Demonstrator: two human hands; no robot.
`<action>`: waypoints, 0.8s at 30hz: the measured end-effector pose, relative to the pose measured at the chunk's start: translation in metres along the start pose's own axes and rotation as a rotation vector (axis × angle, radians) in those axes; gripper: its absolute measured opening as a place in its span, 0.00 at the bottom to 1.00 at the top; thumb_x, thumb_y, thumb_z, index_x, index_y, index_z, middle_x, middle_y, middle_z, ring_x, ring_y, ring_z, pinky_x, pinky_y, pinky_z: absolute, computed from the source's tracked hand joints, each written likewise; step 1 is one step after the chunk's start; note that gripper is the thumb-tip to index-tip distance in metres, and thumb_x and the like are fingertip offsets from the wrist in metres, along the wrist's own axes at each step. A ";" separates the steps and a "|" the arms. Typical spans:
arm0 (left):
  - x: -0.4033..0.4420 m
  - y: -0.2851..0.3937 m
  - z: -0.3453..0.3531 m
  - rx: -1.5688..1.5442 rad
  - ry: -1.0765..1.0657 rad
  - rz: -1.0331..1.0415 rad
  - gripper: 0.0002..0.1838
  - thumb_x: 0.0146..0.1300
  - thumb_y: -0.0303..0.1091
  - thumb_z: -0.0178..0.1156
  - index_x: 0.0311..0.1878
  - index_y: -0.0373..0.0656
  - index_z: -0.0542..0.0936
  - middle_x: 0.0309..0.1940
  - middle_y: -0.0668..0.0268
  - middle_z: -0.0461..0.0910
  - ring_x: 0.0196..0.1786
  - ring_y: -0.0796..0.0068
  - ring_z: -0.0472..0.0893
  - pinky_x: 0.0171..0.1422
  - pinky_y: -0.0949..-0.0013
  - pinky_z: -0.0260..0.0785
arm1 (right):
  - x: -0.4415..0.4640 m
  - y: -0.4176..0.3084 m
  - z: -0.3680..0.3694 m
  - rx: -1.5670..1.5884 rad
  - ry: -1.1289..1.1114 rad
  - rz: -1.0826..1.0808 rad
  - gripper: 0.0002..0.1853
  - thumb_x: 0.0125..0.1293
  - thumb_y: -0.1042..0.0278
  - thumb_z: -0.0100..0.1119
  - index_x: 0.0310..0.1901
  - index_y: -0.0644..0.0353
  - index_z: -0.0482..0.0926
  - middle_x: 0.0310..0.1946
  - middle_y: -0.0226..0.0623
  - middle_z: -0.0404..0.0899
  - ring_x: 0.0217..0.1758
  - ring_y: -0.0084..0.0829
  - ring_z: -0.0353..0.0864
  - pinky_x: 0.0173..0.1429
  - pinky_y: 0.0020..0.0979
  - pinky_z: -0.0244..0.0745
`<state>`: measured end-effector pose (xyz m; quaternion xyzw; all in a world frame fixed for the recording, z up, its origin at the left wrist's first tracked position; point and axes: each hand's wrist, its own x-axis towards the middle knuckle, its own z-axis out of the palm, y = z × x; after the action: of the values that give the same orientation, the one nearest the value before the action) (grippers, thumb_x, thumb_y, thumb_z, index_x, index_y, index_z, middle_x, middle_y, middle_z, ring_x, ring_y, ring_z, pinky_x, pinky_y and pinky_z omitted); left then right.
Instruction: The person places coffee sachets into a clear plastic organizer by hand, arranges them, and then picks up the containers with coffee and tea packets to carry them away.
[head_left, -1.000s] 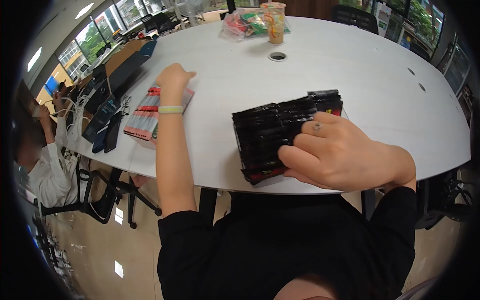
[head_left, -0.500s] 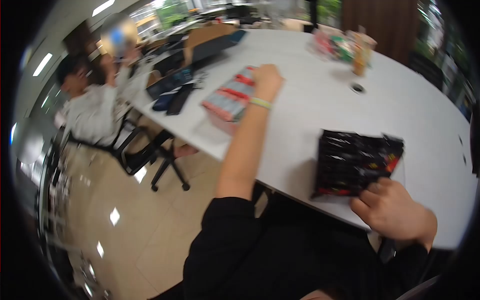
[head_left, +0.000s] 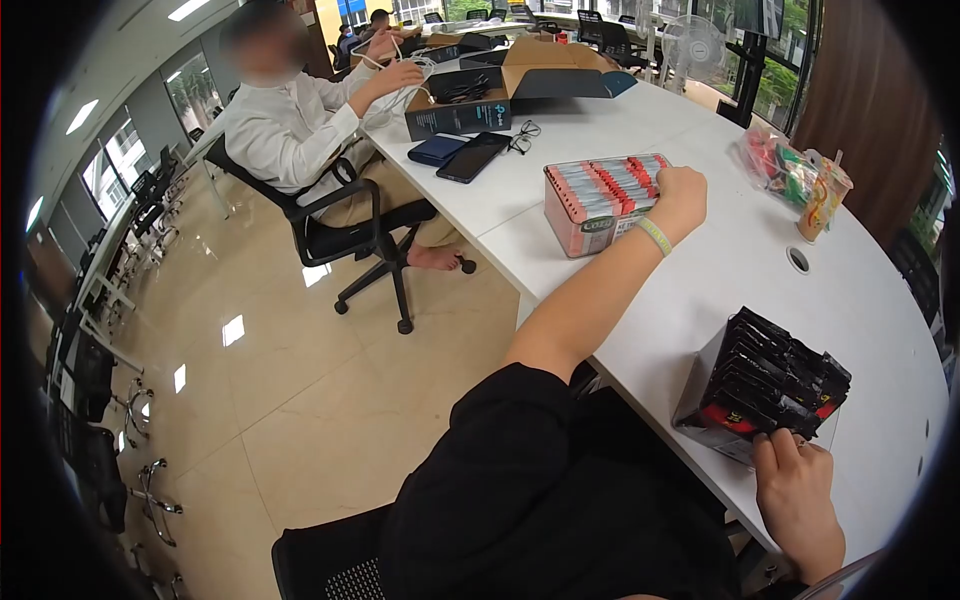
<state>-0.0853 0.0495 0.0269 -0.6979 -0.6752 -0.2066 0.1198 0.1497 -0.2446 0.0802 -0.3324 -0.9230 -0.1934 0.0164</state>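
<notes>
A pink-and-green box (head_left: 581,238) stands on the white table, packed with a row of silver-and-red sachets (head_left: 605,185). At the right end of that row is my left hand (head_left: 684,203), its fingers curled closed; what they grip is hidden. Nearer my body, a second box (head_left: 700,385) stands tilted in the view, filled with upright black sachets (head_left: 775,365) that have red patches. My right hand (head_left: 797,495) is at its near side, thumb and fingers pinched on the edge of a black sachet.
Across the corner a person in a white shirt (head_left: 290,125) sits handling white cables. Near them lie an open carton (head_left: 460,115), a phone (head_left: 474,158), a dark wallet (head_left: 437,150) and glasses (head_left: 524,137). A drink cup (head_left: 826,203) and plastic bags (head_left: 775,165) stand farther right.
My view has swung, so the boxes and table sit farther right and the seated person shows more fully. Both hands stay at their boxes. The picture is sharper now.
</notes>
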 end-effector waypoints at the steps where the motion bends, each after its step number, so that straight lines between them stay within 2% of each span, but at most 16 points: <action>1: -0.002 0.002 -0.001 0.026 -0.010 0.026 0.06 0.48 0.33 0.61 0.31 0.48 0.84 0.31 0.63 0.83 0.36 0.68 0.83 0.30 0.65 0.71 | -0.001 0.000 0.001 0.003 -0.002 0.002 0.09 0.47 0.76 0.54 0.33 0.65 0.73 0.24 0.36 0.67 0.26 0.34 0.72 0.30 0.33 0.65; 2: -0.005 0.002 0.000 0.027 -0.016 0.028 0.06 0.48 0.33 0.61 0.31 0.48 0.84 0.31 0.63 0.83 0.36 0.68 0.83 0.30 0.65 0.71 | -0.002 0.000 0.002 0.012 -0.015 0.022 0.11 0.46 0.77 0.53 0.34 0.65 0.73 0.24 0.36 0.67 0.26 0.35 0.72 0.29 0.33 0.65; 4: -0.014 -0.002 -0.005 -0.071 0.028 0.184 0.07 0.41 0.33 0.60 0.23 0.40 0.81 0.24 0.57 0.81 0.31 0.59 0.82 0.30 0.62 0.72 | -0.003 0.001 0.005 0.026 -0.027 0.045 0.12 0.45 0.77 0.53 0.35 0.66 0.74 0.24 0.37 0.67 0.26 0.35 0.72 0.29 0.34 0.65; 5: -0.019 -0.003 -0.007 -0.068 0.024 0.186 0.07 0.41 0.33 0.60 0.23 0.40 0.81 0.24 0.57 0.81 0.31 0.59 0.82 0.30 0.62 0.72 | -0.004 0.002 0.006 0.050 -0.032 0.063 0.11 0.45 0.77 0.53 0.34 0.65 0.73 0.23 0.37 0.67 0.25 0.35 0.73 0.28 0.34 0.65; 7: -0.033 -0.005 -0.013 -0.115 0.093 0.327 0.07 0.39 0.34 0.61 0.16 0.40 0.79 0.17 0.57 0.77 0.25 0.58 0.79 0.27 0.61 0.69 | -0.004 0.005 0.008 0.076 -0.041 0.080 0.10 0.45 0.77 0.53 0.32 0.64 0.72 0.23 0.37 0.67 0.25 0.36 0.73 0.28 0.34 0.65; 8: -0.038 -0.006 -0.017 -0.115 0.088 0.326 0.07 0.39 0.34 0.61 0.16 0.40 0.79 0.17 0.57 0.77 0.25 0.58 0.79 0.27 0.61 0.69 | -0.005 0.007 0.007 0.087 -0.051 0.082 0.08 0.44 0.77 0.53 0.30 0.62 0.71 0.22 0.37 0.67 0.25 0.37 0.73 0.28 0.35 0.65; 10: -0.054 -0.009 -0.030 -0.224 0.022 0.476 0.10 0.38 0.35 0.62 0.12 0.40 0.76 0.11 0.57 0.72 0.19 0.58 0.76 0.24 0.60 0.66 | -0.007 0.012 0.007 0.106 -0.072 0.081 0.07 0.44 0.77 0.52 0.28 0.61 0.70 0.21 0.37 0.67 0.24 0.37 0.73 0.28 0.35 0.65; 14: -0.082 -0.010 -0.044 -0.280 0.015 0.570 0.12 0.39 0.35 0.61 0.09 0.40 0.74 0.08 0.56 0.68 0.15 0.57 0.72 0.23 0.59 0.62 | -0.017 0.024 0.014 0.079 -0.061 0.107 0.04 0.44 0.77 0.52 0.24 0.59 0.69 0.21 0.37 0.68 0.23 0.37 0.73 0.27 0.36 0.65; 16: -0.099 -0.012 -0.054 -0.210 0.039 0.621 0.13 0.40 0.37 0.62 0.09 0.42 0.74 0.09 0.59 0.70 0.19 0.60 0.73 0.31 0.61 0.64 | -0.020 0.032 0.014 0.068 -0.041 0.109 0.04 0.43 0.74 0.53 0.24 0.58 0.70 0.20 0.35 0.67 0.20 0.35 0.72 0.22 0.35 0.66; 18: -0.117 -0.018 -0.069 -0.219 -0.044 0.638 0.12 0.44 0.39 0.63 0.13 0.44 0.77 0.16 0.65 0.76 0.28 0.66 0.76 0.46 0.63 0.61 | -0.026 0.039 0.019 0.090 -0.034 0.180 0.03 0.44 0.76 0.52 0.24 0.58 0.72 0.22 0.36 0.68 0.19 0.38 0.72 0.24 0.35 0.66; 20: -0.132 -0.029 -0.077 -0.346 -0.057 0.701 0.10 0.47 0.41 0.64 0.20 0.46 0.80 0.28 0.71 0.79 0.41 0.71 0.74 0.56 0.61 0.55 | -0.027 0.042 0.020 0.100 0.037 0.232 0.04 0.44 0.78 0.53 0.24 0.59 0.72 0.23 0.37 0.70 0.20 0.39 0.72 0.25 0.36 0.67; 22: -0.146 -0.035 -0.093 -0.389 -0.089 0.745 0.09 0.47 0.41 0.67 0.24 0.46 0.81 0.38 0.72 0.78 0.47 0.71 0.71 0.59 0.61 0.54 | -0.035 0.051 0.023 0.165 0.039 0.280 0.06 0.43 0.80 0.53 0.26 0.60 0.73 0.26 0.38 0.72 0.22 0.40 0.73 0.27 0.35 0.70; 24: -0.156 -0.041 -0.105 -0.471 -0.159 0.738 0.10 0.45 0.41 0.69 0.23 0.45 0.82 0.41 0.70 0.77 0.50 0.69 0.71 0.63 0.58 0.50 | -0.043 0.058 0.029 0.145 0.013 0.345 0.09 0.43 0.82 0.54 0.29 0.60 0.75 0.27 0.37 0.73 0.24 0.39 0.75 0.28 0.35 0.71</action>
<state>-0.1394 -0.1342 0.0452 -0.9141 -0.3226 -0.2439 -0.0293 0.2221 -0.2196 0.0666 -0.4825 -0.8636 -0.1228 0.0792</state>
